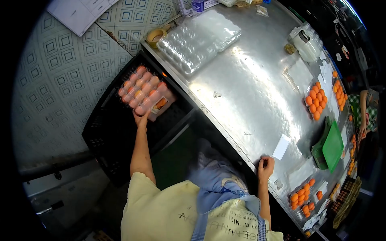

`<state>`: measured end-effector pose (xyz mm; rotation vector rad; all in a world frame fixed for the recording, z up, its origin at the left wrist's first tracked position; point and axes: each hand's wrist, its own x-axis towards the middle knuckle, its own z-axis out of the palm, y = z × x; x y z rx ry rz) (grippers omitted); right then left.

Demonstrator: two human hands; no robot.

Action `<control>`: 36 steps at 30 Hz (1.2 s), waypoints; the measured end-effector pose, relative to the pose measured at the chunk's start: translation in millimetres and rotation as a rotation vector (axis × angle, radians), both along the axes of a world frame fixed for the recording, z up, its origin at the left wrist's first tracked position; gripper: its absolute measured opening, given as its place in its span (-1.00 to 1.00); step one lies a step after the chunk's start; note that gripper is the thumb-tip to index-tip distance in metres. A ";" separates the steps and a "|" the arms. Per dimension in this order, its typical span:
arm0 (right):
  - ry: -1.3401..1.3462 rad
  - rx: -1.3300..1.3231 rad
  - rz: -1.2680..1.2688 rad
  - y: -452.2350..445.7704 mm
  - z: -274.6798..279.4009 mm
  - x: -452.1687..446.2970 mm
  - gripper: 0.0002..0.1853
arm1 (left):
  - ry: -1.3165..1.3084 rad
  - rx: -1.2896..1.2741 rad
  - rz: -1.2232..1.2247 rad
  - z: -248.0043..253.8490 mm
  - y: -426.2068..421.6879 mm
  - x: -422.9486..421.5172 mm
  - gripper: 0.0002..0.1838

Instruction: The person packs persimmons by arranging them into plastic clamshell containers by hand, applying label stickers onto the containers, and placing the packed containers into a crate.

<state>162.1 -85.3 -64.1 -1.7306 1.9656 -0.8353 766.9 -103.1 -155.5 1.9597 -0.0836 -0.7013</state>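
My left hand (141,119) is closed on the near edge of a clear plastic egg carton (138,86) filled with brown eggs. A label with a picture is on its right side. The carton is over a black plastic crate (108,140), beside the metal table (245,104); whether it rests on something inside is hard to see. My right hand (266,166) is at the table's near edge with its fingers curled in. Anything within those fingers is hidden. Just beyond it lies a white slip of paper (281,146).
Stacked empty clear cartons (197,42) and a tape roll (155,38) occupy the table's left end. Orange-brown eggs (316,100) sit in groups along the far side, near a green scoop-like container (333,146) and a white jug (306,46). Another person's arm (363,114) shows at right.
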 end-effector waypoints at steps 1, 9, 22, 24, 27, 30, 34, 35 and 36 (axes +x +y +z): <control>-0.002 -0.002 -0.005 0.0 -0.1 -0.2 -0.93 | -0.011 -0.025 -0.024 -5.1 2.4 3.1 0.18; -0.084 -0.120 -0.022 9.2 -38.2 -21.9 -0.84 | -0.105 -0.053 -0.167 -30.7 23.0 35.1 -0.35; -0.228 -0.185 -0.202 64.9 48.8 -126.8 -0.79 | -0.939 -0.651 -0.463 84.2 -60.3 -208.6 -0.54; -0.202 -0.240 -0.236 86.1 57.1 -176.4 -0.80 | -0.522 -0.679 -0.546 105.7 -49.9 -324.6 -0.56; -0.177 -0.251 -0.348 125.8 55.8 -264.7 -0.82 | -0.246 -0.599 -0.828 98.4 -22.4 -457.4 -0.63; -0.170 -0.335 -0.487 166.1 30.8 -363.7 -0.83 | 0.166 -0.447 -1.029 78.7 15.7 -571.1 -0.58; -0.141 -0.154 -0.695 206.4 31.4 -449.1 -0.83 | 0.470 -0.109 -1.035 74.0 53.7 -672.8 -0.46; -0.133 -0.070 -0.697 211.6 27.2 -462.6 -0.80 | 0.464 -0.106 -1.023 78.4 60.5 -690.0 -0.47; -0.174 -0.013 -0.670 215.5 15.4 -474.1 -0.78 | 0.459 -0.100 -1.009 84.7 65.9 -704.3 -0.49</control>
